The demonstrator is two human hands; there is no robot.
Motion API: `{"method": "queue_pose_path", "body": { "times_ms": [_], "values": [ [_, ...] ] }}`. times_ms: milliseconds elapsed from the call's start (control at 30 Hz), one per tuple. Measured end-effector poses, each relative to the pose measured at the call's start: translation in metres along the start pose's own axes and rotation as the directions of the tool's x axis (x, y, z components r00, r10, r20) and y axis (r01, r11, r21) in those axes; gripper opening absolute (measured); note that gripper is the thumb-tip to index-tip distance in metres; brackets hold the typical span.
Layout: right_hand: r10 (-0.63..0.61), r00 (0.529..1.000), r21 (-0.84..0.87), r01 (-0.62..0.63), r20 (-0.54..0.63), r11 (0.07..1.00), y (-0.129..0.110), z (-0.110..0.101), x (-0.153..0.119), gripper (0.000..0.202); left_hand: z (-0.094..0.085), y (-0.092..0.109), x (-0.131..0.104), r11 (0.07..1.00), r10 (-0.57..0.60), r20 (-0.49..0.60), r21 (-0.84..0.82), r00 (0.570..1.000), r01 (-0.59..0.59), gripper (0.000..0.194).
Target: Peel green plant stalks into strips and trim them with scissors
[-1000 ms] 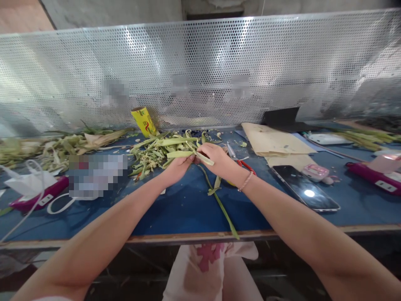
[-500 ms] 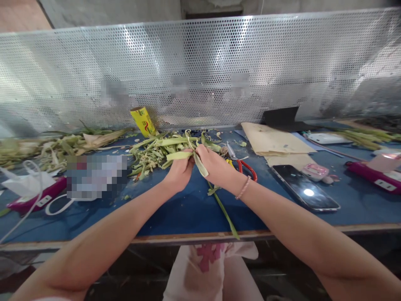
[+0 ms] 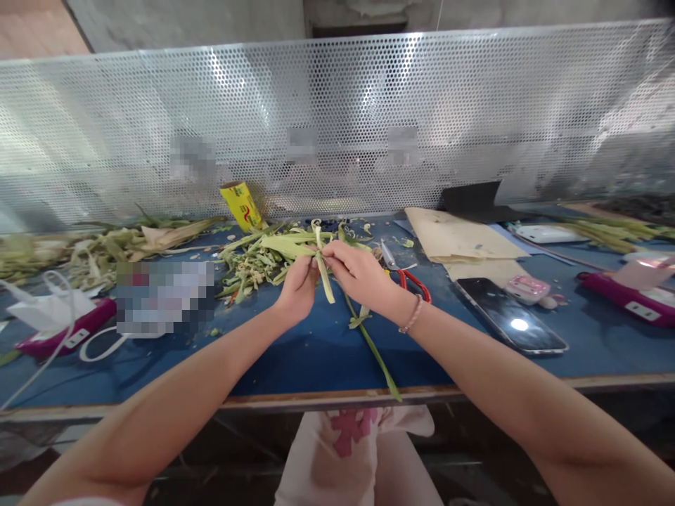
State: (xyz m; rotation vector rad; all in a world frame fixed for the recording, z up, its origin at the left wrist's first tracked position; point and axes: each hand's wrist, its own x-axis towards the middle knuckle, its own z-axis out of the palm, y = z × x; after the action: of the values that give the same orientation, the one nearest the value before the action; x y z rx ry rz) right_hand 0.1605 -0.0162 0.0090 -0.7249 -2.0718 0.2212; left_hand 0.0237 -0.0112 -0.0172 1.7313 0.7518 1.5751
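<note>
leaf strip [image 3: 326,281] swung leftward, left hand [image 3: 298,289] and right hand [image 3: 363,273] close together, each grip pinching the strip

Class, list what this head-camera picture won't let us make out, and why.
Head view: how firmly the right hand grips the leaf strip; the hand itself hides this.
Head view: part of the red-handled tool, behind the right hand.
Head view: one purple power strip's end, cut off by the right edge.
Head view: shapes behind the perforated panel, blurred.
</note>
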Motion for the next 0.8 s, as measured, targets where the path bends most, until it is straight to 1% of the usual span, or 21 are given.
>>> {"method": "queue_pose_path", "body": {
  "times_ms": [67, 167, 267, 333, 367, 400, 467, 533, 633, 667, 733, 800],
  "values": [
    [0.020, 1.000, 0.079, -0.020, -0.003, 0.997, 0.000, 0.000, 0.001, 0.012, 0.002, 0.002, -0.001, 0.997, -0.035, -0.017, -0.073, 0.999, 0.034, 0.015],
    [0.029, 0.999, 0.197, -0.032, 0.020, 0.980, 0.003, -0.001, 0.003, 0.010, 0.005, 0.006, -0.002, 0.986, -0.096, -0.027, -0.137, 0.995, 0.092, 0.014],
    [0.049, 0.996, 0.293, -0.069, 0.074, 0.954, 0.006, -0.003, 0.004, 0.010, 0.008, 0.007, -0.002, 0.960, -0.158, 0.020, -0.232, 0.987, 0.159, 0.021],
    [0.072, 0.991, 0.304, -0.103, 0.109, 0.947, 0.007, -0.003, 0.005, 0.010, 0.009, 0.005, -0.002, 0.944, -0.163, 0.045, -0.282, 0.985, 0.170, 0.024],
    [0.087, 0.990, 0.283, -0.115, 0.110, 0.952, 0.007, -0.003, 0.004, 0.011, 0.009, 0.003, -0.002, 0.946, -0.155, 0.050, -0.280, 0.987, 0.162, 0.024],
    [0.101, 0.990, 0.242, -0.123, 0.100, 0.963, 0.007, -0.003, 0.004, 0.011, 0.008, 0.000, -0.002, 0.957, -0.138, 0.049, -0.250, 0.989, 0.146, 0.024],
    [0.099, 0.994, 0.111, -0.104, 0.050, 0.988, 0.008, -0.002, 0.002, 0.011, 0.004, -0.003, 0.000, 0.991, -0.082, 0.053, -0.104, 0.995, 0.087, 0.021],
    [0.022, 1.000, -0.060, -0.021, 0.009, 0.998, 0.010, -0.001, 0.001, 0.011, -0.001, -0.004, 0.004, 0.995, 0.004, 0.087, 0.100, 0.996, -0.012, 0.018],
    [-0.101, 0.995, -0.283, 0.100, 0.012, 0.954, 0.016, -0.002, 0.000, 0.011, -0.007, -0.002, 0.010, 0.913, 0.083, 0.170, 0.383, 0.982, -0.144, 0.018],
    [-0.118, 0.993, -0.322, 0.118, 0.019, 0.939, 0.019, -0.001, 0.000, 0.012, -0.009, -0.001, 0.012, 0.879, 0.088, 0.191, 0.447, 0.978, -0.167, 0.017],
    [-0.129, 0.991, -0.343, 0.132, 0.031, 0.930, 0.022, 0.001, -0.001, 0.013, -0.010, 0.000, 0.015, 0.830, 0.078, 0.209, 0.527, 0.975, -0.180, 0.016],
    [-0.119, 0.992, -0.319, 0.126, 0.043, 0.939, 0.023, 0.004, -0.002, 0.016, -0.008, 0.001, 0.015, 0.821, 0.053, 0.194, 0.550, 0.980, -0.153, 0.015]
  ]
}}
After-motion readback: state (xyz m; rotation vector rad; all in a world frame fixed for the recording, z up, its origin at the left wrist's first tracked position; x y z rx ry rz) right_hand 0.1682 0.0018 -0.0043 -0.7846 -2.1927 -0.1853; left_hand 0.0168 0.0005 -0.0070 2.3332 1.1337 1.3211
